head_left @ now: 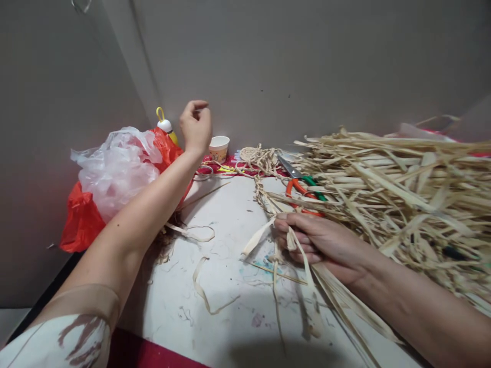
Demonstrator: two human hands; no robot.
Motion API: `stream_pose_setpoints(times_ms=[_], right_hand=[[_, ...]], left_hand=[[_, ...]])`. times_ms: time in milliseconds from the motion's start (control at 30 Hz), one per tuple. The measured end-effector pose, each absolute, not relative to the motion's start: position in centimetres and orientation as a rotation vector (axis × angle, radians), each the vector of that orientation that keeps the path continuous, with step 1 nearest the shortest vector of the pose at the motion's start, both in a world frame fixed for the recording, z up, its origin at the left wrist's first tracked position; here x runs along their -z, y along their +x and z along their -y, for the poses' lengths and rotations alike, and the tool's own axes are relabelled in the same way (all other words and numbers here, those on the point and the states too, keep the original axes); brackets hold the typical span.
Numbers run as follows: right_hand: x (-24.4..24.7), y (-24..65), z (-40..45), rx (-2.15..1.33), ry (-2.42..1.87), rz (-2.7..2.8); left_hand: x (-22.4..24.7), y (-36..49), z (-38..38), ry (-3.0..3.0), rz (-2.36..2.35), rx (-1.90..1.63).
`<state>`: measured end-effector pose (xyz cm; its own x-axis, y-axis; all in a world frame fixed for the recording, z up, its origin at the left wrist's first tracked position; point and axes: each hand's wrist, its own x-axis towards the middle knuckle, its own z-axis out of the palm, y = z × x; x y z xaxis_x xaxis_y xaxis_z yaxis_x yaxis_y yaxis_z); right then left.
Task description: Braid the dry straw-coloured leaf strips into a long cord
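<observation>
My right hand (pixel 303 237) is closed around several pale, dried, flat plant strips (pixel 341 296), whose loose ends trail toward me over the table. From its fingertips a braided cord (pixel 262 193) of the same material runs away to the back. My left hand (pixel 196 125) is raised above the back of the table, close to a small printed paper cup (pixel 219 149). Its fingers are curled in, and no strand shows in them. Scissors (pixel 295 176) with orange handles lie just beyond my right hand, with a green handle (pixel 314 188) beside them.
A large heap of dried strips (pixel 406 194) covers the right side. White and red plastic bags (pixel 118 163) crowd the left, with a yellow-and-white bottle (pixel 165 127) behind. Coiled cord (pixel 253 156) lies at the back on red cloth. A loose strip (pixel 203 291) rests on the white tabletop (pixel 226 214); grey walls enclose it.
</observation>
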<state>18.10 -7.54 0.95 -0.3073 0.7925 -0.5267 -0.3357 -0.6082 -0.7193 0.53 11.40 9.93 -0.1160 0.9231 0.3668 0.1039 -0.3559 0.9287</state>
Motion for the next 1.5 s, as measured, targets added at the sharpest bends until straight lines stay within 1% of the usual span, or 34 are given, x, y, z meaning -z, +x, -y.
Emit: stream_pose_setpoints(times_ms=[33,67,133,233,267,333,533,733,933,1133,1333,1500], right_hand=[[-0.9,18.2,7.5,-1.985,-1.173,0.64],[-0.9,18.3,7.4,-1.99,-1.161,0.646],[-0.9,18.3,7.3,-1.99,-1.137,0.668],[-0.9,18.3,7.2,-1.972,-1.12,0.734],[-1.0,18.2,7.2,-1.966,-1.118,0.76],[-1.0,18.2,7.2,-1.951,-1.112,0.809],[-0.9,18.3,7.3,-1.932,-1.14,0.898],[-0.8,18.2,7.3,-1.905,-1.174,0.988],[-0.8,18.2,7.3,-1.878,-1.217,0.97],[-0.9,18.1,7.4,-1.852,-1.241,1.055],[-0.9,18.1,7.6,-1.76,-1.285,1.125],[-1.0,18.3,7.6,-1.73,-1.278,1.179]], left_hand=[[-9.5,1.0,-10.4,1.527,-1.144,-1.6],[-9.0,1.5,-9.2,1.558,-1.147,-1.541],[-7.7,2.2,-6.0,1.567,-1.162,-1.167],[-5.5,2.6,-1.0,1.352,-1.074,-0.497],[-4.9,2.7,0.2,1.256,-1.022,-0.362],[-3.9,2.7,1.8,1.118,-0.917,-0.257],[-3.1,3.3,1.7,0.967,-0.894,-0.235],[-3.1,3.0,2.0,1.164,-0.854,-0.221],[-3.4,2.8,2.2,1.057,-0.844,-0.151],[-3.0,2.6,2.3,1.431,-0.993,-0.246],[-2.3,2.4,1.8,1.237,-0.889,-0.159],[-2.1,2.4,1.8,1.171,-0.807,-0.191]])
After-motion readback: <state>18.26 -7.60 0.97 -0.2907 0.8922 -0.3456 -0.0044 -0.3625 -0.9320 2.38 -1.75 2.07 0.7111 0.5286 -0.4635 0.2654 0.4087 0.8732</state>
